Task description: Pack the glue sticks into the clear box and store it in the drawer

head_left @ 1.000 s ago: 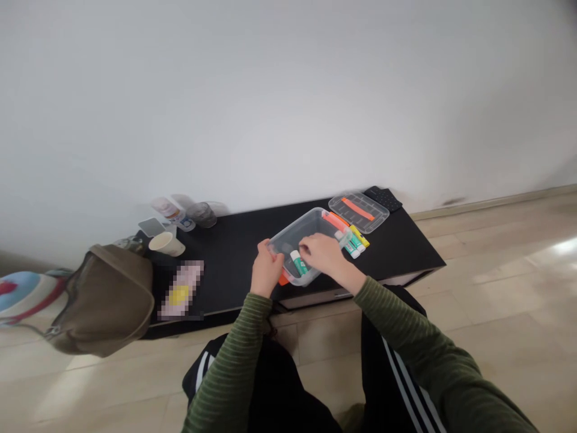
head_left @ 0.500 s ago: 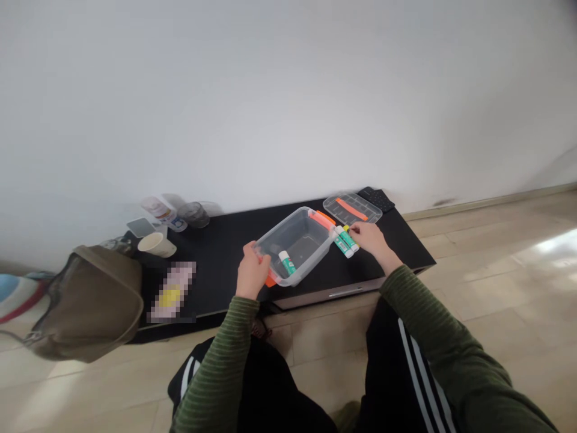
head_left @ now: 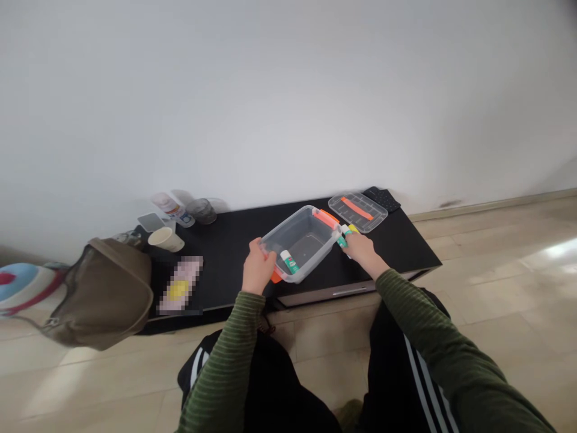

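My left hand (head_left: 258, 267) grips the near left end of a clear plastic box (head_left: 311, 240) with orange clips, thumb over the rim. Inside the box lies one green-and-white glue stick (head_left: 289, 261). Just right of the box, my right hand (head_left: 358, 245) is closed over the green-and-white glue sticks (head_left: 342, 240) on the black cabinet top (head_left: 243, 228). Its fingers partly cover them and are hard to make out. A yellow end (head_left: 353, 228) shows beyond the fingers. The clear lid (head_left: 360, 210) with an orange handle lies behind my right hand.
A black dotted object (head_left: 383, 198) lies by the lid, against the wall. At left are a paper cup (head_left: 166, 239), a white bottle (head_left: 174, 209), a glass (head_left: 202, 210), a blurred-out pink item (head_left: 180, 285) and a brown bag (head_left: 106, 294) overhanging the cabinet's front.
My right hand has moved from behind the glue sticks to over them, now covering much of them. My left hand stays on the box. The view has shifted slightly.
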The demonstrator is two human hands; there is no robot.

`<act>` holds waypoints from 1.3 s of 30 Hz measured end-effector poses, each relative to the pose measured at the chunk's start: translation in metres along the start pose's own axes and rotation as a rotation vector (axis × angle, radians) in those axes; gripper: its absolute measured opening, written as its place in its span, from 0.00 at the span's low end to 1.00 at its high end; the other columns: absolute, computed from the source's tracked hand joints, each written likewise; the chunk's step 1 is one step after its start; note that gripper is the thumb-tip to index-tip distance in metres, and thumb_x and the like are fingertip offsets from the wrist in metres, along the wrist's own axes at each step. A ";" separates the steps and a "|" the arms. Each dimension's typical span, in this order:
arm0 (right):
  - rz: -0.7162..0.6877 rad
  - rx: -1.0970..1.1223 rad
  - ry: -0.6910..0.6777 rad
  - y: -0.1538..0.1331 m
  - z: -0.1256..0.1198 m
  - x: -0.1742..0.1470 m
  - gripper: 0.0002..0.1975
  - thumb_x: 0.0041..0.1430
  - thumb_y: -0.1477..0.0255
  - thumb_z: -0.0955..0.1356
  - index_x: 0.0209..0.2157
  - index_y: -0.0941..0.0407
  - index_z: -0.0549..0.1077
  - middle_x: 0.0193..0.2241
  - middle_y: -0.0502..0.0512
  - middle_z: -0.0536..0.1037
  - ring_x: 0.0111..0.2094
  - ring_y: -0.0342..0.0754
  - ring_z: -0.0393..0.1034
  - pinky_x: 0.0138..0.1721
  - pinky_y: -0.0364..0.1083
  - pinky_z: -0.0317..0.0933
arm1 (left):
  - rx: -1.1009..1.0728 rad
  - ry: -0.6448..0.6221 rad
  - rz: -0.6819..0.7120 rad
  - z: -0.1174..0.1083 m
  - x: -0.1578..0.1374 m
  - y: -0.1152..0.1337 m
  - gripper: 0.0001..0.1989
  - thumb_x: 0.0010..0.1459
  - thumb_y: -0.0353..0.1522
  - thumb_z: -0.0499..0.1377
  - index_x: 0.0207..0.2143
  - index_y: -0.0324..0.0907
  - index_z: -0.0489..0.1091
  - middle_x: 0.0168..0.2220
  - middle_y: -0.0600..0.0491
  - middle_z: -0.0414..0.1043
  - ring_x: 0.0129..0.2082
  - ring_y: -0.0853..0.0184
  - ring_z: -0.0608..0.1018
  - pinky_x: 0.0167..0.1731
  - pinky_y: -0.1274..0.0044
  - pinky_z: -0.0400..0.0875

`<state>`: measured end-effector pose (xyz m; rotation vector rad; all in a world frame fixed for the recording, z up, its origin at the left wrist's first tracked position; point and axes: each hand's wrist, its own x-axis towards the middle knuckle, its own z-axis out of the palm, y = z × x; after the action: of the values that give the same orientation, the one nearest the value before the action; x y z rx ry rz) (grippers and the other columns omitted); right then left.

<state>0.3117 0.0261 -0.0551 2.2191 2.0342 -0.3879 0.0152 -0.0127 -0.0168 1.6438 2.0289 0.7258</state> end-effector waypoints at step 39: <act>-0.403 0.335 0.269 -0.077 -0.031 -0.049 0.17 0.62 0.61 0.66 0.48 0.52 0.76 0.41 0.54 0.81 0.42 0.50 0.74 0.41 0.44 0.61 | 0.009 -0.028 0.041 0.012 -0.009 0.014 0.29 0.59 0.31 0.54 0.62 0.38 0.54 0.55 0.39 0.73 0.54 0.52 0.76 0.53 0.65 0.69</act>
<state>0.2354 -0.0062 -0.0052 2.1125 2.7554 -0.5220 0.0351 -0.0178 -0.0168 1.6959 1.9866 0.7051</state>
